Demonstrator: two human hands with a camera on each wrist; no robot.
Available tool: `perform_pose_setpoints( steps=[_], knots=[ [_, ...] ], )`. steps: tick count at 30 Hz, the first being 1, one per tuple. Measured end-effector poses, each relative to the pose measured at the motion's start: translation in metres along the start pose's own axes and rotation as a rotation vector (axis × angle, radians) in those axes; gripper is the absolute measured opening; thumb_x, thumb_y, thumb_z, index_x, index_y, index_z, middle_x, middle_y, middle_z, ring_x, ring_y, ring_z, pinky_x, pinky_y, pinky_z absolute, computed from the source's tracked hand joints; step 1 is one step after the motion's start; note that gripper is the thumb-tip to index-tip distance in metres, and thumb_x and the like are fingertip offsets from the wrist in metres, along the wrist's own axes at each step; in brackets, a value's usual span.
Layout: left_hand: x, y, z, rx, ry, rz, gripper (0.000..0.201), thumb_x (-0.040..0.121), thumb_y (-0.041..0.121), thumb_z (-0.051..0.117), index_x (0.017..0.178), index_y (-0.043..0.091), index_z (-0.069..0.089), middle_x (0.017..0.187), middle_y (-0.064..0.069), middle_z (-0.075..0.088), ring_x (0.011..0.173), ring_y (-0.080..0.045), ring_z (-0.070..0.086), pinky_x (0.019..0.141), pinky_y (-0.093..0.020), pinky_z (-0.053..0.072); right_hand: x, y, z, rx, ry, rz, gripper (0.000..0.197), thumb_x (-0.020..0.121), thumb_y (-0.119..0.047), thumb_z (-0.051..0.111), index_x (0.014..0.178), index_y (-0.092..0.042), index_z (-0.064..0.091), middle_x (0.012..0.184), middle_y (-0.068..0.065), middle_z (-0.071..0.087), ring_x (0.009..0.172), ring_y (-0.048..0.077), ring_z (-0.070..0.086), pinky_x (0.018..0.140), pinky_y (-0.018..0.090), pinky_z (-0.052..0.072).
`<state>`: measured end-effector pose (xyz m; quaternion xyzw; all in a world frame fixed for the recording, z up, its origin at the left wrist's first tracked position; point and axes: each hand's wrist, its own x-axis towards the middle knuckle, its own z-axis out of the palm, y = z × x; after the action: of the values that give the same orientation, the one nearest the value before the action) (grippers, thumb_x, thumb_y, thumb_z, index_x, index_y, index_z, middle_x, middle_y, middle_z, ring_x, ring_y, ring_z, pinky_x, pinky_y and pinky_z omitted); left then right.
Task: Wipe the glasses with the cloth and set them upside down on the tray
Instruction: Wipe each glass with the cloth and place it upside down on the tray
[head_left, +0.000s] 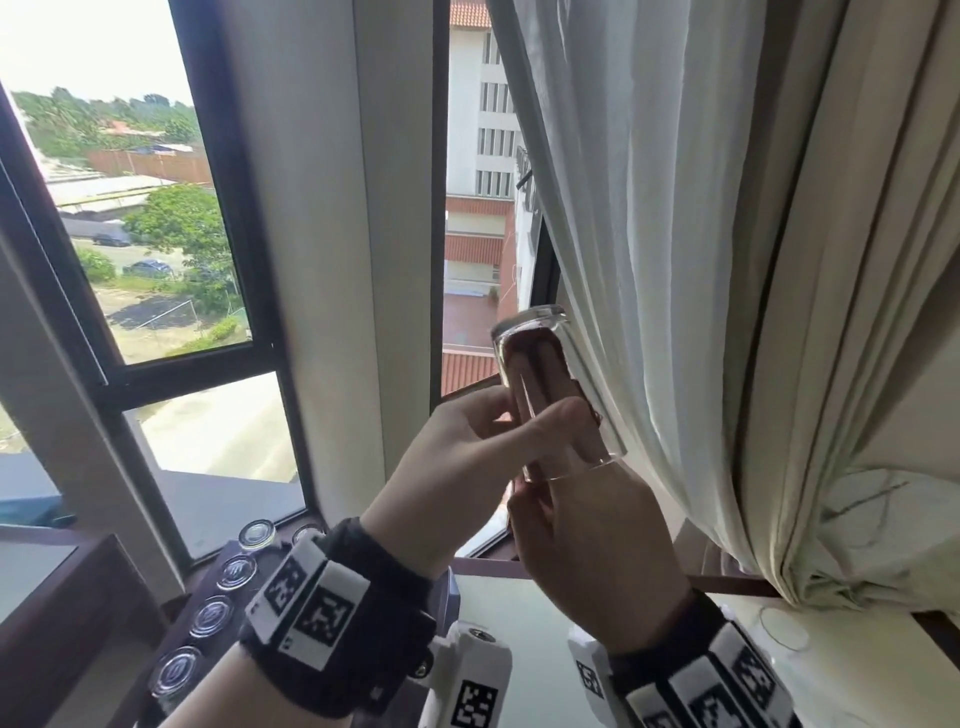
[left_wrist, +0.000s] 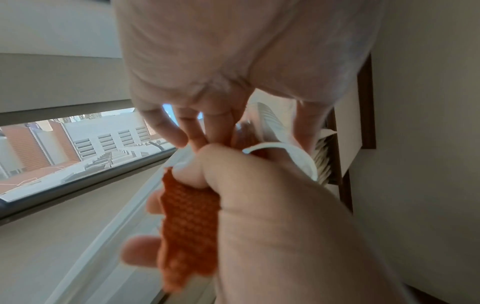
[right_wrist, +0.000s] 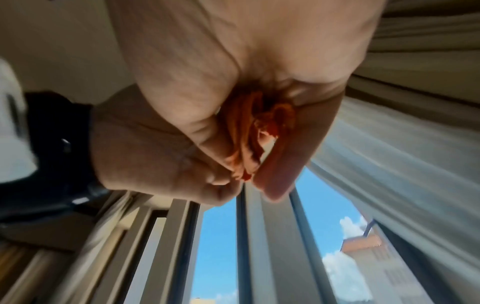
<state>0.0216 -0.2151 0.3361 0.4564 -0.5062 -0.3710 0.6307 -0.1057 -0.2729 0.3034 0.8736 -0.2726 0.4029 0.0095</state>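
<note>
I hold a clear glass (head_left: 532, 325) up in front of the window, base up and tilted, mouth toward me. My left hand (head_left: 467, 447) grips its side, thumb lying across the wall. My right hand (head_left: 587, 525) comes from below with fingers pushed into the glass, pressing an orange cloth (left_wrist: 189, 222) inside; the cloth shows dark red through the glass. In the left wrist view the right hand (left_wrist: 272, 205) bunches the cloth below the glass rim (left_wrist: 298, 156). The right wrist view shows the cloth (right_wrist: 249, 131) folded in my palm.
A dark tray (head_left: 182, 597) at lower left carries several glasses (head_left: 210, 616) standing upside down. A white tabletop (head_left: 519, 613) lies below my hands, with a round clear disc (head_left: 784, 629) at its right. A pale curtain (head_left: 727, 260) hangs close to the right of the glass.
</note>
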Motion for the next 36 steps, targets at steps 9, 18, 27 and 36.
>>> perform_pose_setpoints(
  steps=[9,18,27,36],
  knots=[
    [0.01,-0.018,-0.016,-0.222,-0.031,-0.095,0.04,0.076,0.055,0.086,0.082,0.016,0.079,0.081,-0.006,0.071,0.082,-0.025,0.06,0.085,-0.047,0.041,0.005,-0.03,-0.02,1.562,-0.259,0.344,0.092,0.081,0.018,0.05,0.143,-0.051,0.045,0.062,0.02,0.056,0.04,0.027,0.053,0.043,0.038,0.053],
    [0.01,-0.013,-0.009,0.289,0.067,0.031,0.037,0.088,0.051,0.081,0.093,0.015,0.082,0.089,-0.002,0.081,0.086,-0.021,0.078,0.085,-0.038,0.062,-0.002,0.003,0.006,0.011,-0.145,0.001,0.046,0.084,-0.001,0.059,0.126,-0.02,0.061,0.08,0.004,0.074,0.049,0.02,0.065,0.048,0.034,0.058],
    [0.018,-0.027,-0.013,-0.171,0.083,0.043,0.077,0.076,0.06,0.086,0.102,-0.011,0.07,0.098,-0.027,0.064,0.094,-0.032,0.056,0.091,-0.043,0.043,0.0,-0.016,-0.011,1.3,-0.244,0.374,0.088,0.087,0.014,0.045,0.143,-0.053,0.04,0.067,0.015,0.061,0.041,0.033,0.054,0.039,0.032,0.047],
    [0.003,-0.019,-0.009,0.134,-0.021,0.169,0.021,0.086,0.042,0.076,0.092,0.023,0.079,0.088,0.003,0.078,0.079,-0.013,0.073,0.07,-0.024,0.058,-0.002,-0.007,0.007,1.155,-0.071,0.362,0.047,0.086,0.01,0.054,0.126,-0.015,0.051,0.062,0.002,0.065,0.041,0.025,0.059,0.039,0.027,0.046]
  ],
)
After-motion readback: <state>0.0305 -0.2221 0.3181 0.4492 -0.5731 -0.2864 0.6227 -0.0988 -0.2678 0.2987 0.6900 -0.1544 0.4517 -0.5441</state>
